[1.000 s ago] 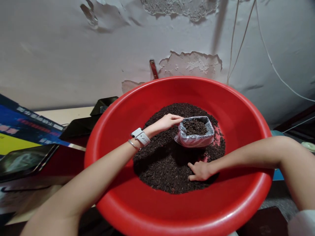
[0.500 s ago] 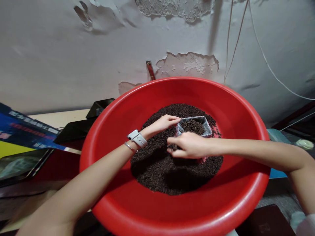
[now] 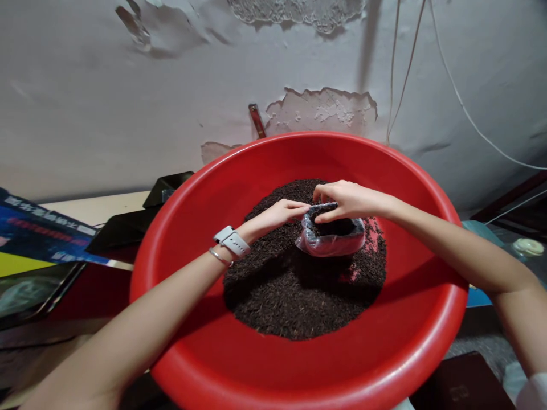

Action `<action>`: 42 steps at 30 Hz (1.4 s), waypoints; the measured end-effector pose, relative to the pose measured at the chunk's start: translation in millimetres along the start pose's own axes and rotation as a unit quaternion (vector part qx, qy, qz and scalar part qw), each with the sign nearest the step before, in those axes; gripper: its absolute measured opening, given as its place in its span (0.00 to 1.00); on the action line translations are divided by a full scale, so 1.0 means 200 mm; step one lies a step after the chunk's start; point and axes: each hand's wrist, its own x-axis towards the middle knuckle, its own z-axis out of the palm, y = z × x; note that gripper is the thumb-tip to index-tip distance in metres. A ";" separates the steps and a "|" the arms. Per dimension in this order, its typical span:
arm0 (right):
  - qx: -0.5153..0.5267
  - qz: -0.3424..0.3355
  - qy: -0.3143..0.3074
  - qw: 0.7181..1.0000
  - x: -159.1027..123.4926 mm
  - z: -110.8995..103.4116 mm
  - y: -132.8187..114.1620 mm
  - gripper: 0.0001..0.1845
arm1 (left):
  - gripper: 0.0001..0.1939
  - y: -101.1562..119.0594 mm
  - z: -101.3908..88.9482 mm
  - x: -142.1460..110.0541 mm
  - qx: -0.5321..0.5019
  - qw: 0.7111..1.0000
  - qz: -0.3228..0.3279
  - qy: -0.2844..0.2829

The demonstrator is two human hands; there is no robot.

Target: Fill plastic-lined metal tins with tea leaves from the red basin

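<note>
The plastic-lined container (image 3: 329,246) sits right of centre on the dark, dry flakes (image 3: 290,310) inside the red basin (image 3: 299,376). At its far left corner, the left hand (image 3: 280,215) touches the rim with fingers straight and close together, their grip impossible to tell. The right hand (image 3: 348,199) curves over the container's far left part, 1 thumb set wide of the fingers.
</note>
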 end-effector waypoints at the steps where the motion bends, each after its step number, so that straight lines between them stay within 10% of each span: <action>1: 0.018 0.004 0.012 1.000 0.00 -0.01 0.01 0.19 | 0.22 0.00 0.00 0.00 -0.001 1.000 -0.003 0.002; 9: -0.073 0.098 0.086 0.989 0.13 0.05 0.32 0.12 | 0.23 0.01 0.01 -0.01 0.003 1.000 -0.021 -0.007; 17: 0.066 0.206 -0.189 0.958 0.13 0.20 0.53 0.09 | 0.27 -0.04 0.04 0.00 -0.084 0.990 -0.111 -0.025; 27: 0.295 0.237 -0.263 0.887 0.10 0.34 0.56 0.07 | 0.24 -0.17 0.09 0.03 -0.160 0.957 -0.231 -0.072; 42: 0.317 0.144 -0.177 0.920 0.09 0.06 0.44 0.24 | 0.14 0.15 -0.01 -0.07 -0.204 0.972 -0.115 0.032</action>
